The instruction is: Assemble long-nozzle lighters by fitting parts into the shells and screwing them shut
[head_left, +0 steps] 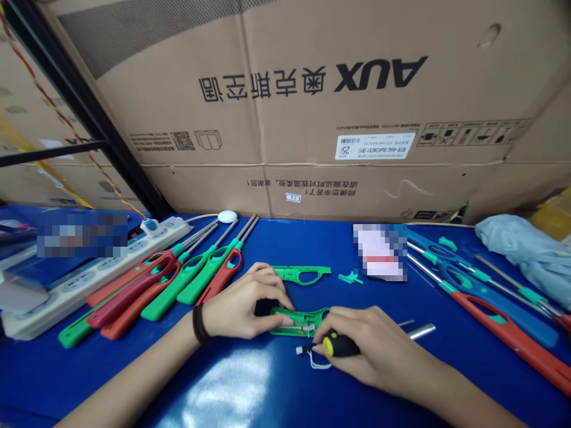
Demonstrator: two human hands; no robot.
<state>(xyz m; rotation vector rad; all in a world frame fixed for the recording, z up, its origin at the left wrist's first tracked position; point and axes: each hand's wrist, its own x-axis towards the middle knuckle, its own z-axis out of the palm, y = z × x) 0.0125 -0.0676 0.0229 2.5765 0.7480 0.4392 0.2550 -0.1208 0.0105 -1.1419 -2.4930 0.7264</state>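
Observation:
In the head view, my left hand (243, 300) grips the left end of an open green lighter housing half (282, 328) lying on the blue table, with a clear part and small fittings inside. My right hand (379, 345) is closed around a screwdriver (342, 345) with a black and yellow handle. By its fingertips is a small black part with a white end (304, 349), and a thin white wire (319, 365) loops below. Whether the fingers pinch that part is unclear. A metal tube (422, 331) sticks out beyond my right hand. The other green housing half (307, 273) lies just behind.
Several assembled red and green lighters (167, 300) lie at left beside a white power strip (93, 267). Blue and red lighters (504, 327) lie at right near a grey plastic bag (521, 249). A teal trigger piece (351, 277) sits mid-table. A large cardboard box (285, 131) stands behind.

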